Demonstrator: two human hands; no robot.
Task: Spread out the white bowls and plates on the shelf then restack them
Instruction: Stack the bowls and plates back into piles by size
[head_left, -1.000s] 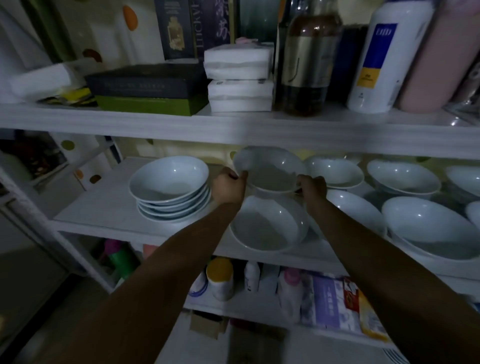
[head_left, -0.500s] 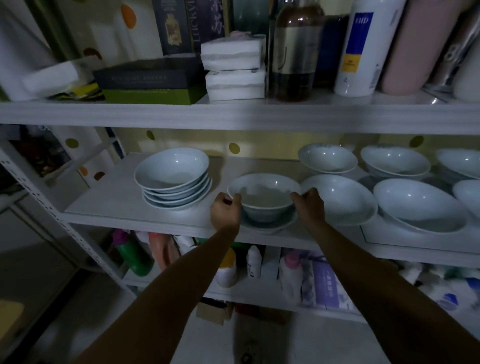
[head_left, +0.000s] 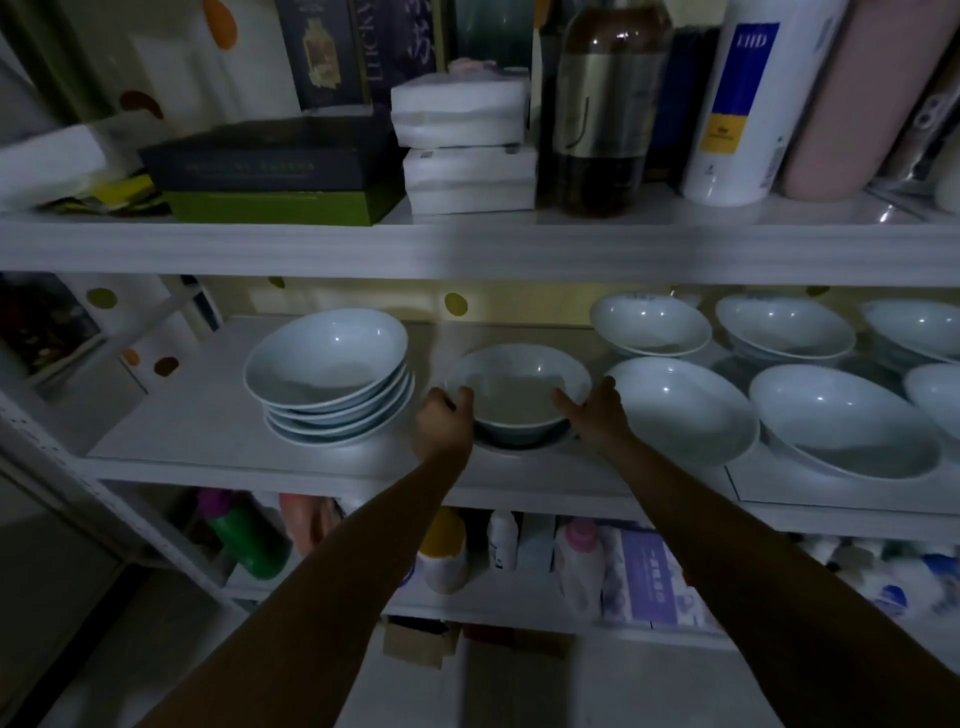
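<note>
A: Middle shelf: long white board with a pale front lip. The upper shelf runs across above it.

B: Crockery?

A: All pale white and glossy, with small light spots on the glaze. Biggest are two wide bowls at front right, side by side. Three back-row bowls sit behind them near the wall. At the left is a stack of bowls, nested and tilted slightly toward the camera.

B: And the one being handled?

A: The centre bowl is upright, between the stack and the nearer wide bowl. It sits in a shallow dish, of which only the rim shows (the light is dim, so I cannot tell whether the bowl rests on it or is just clear of it).

B: Hands?

A: The left hand has its fingers curled on the bowl's left rim. The right hand grasps the right rim, thumb over the edge.

B: Room to move?

A: It is tight on both sides. The left hand fills the gap to the stack, and the right hand sits just beside the wide bowl. The dish lies near the front lip. Bare board shows left of the stack and behind the centre bowl.
</note>
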